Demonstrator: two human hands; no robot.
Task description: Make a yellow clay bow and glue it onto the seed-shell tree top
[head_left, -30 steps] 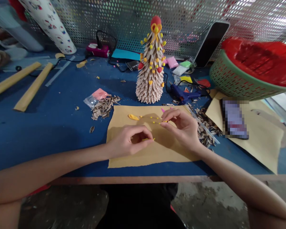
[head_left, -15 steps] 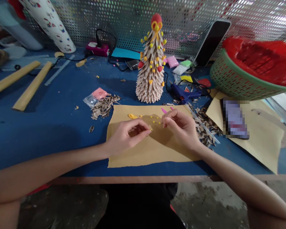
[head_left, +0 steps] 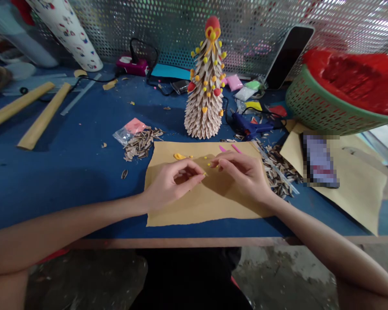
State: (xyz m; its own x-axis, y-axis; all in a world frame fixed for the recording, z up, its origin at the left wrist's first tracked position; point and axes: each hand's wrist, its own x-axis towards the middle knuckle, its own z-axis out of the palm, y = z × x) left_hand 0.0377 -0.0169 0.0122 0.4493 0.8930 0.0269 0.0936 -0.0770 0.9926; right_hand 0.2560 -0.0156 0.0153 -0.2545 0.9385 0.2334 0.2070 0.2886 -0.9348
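Note:
My left hand (head_left: 174,183) hovers over the brown paper sheet (head_left: 181,215), thumb and fingertips pinched on a tiny yellow piece (head_left: 204,174). My right hand (head_left: 245,172) is just to the right, its thumb and index finger closed together; whatever lies between them is too small to make out. Small yellow balls (head_left: 205,158) lie on the paper by the right fingertips, partly covered by them. Behind the left hand is a lump of orange-yellow clay (head_left: 179,156). Two pink tools, one a thin stick (head_left: 236,148), rest beyond the right hand.
A cone tree of seed shells (head_left: 203,103) with coloured balls stands behind the paper. Sunseed-like shells (head_left: 140,144) lie left, more on the right. A blue glue gun (head_left: 250,126), a phone (head_left: 320,161) and a green basket (head_left: 330,103) occupy the right side.
My right hand has shifted slightly left toward the left fingertips, covering some yellow balls and uncovering more of the pink stick. My left hand stays nearly still.

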